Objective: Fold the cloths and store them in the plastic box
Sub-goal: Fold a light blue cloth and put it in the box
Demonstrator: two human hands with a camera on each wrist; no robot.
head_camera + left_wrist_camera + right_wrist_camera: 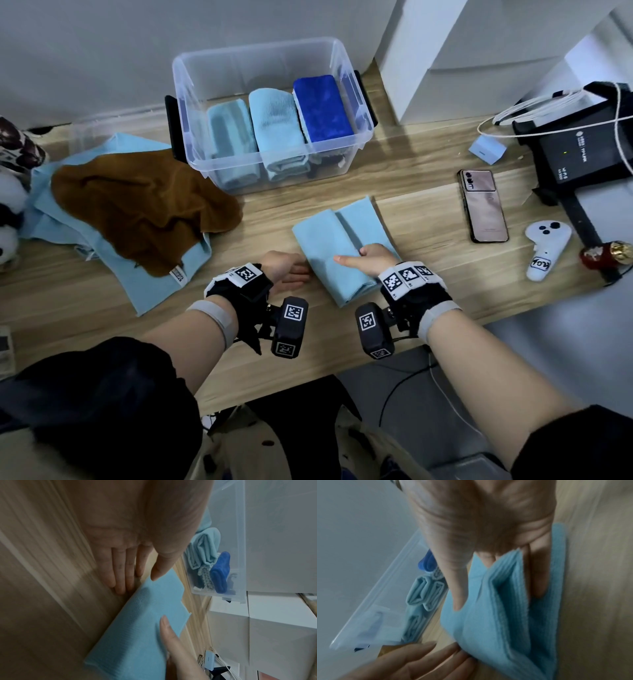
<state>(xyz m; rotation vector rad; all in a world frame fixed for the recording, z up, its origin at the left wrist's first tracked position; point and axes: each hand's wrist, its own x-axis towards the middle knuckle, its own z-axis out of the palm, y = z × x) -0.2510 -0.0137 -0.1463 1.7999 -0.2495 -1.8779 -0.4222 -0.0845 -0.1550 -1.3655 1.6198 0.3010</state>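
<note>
A light blue cloth, partly folded, lies on the wooden table in front of me. My right hand holds its near part: the thumb lies on top, and the fingers are tucked under a folded layer of the cloth. My left hand lies flat with straight fingers against the left edge of the cloth. Behind stands the clear plastic box, holding two folded light blue cloths and a dark blue one. A brown cloth lies crumpled on more light blue cloths at the left.
A phone, a white controller, a small blue box and a black device with cables sit at the right. A plush toy is at the far left. The table's front edge runs just below my wrists.
</note>
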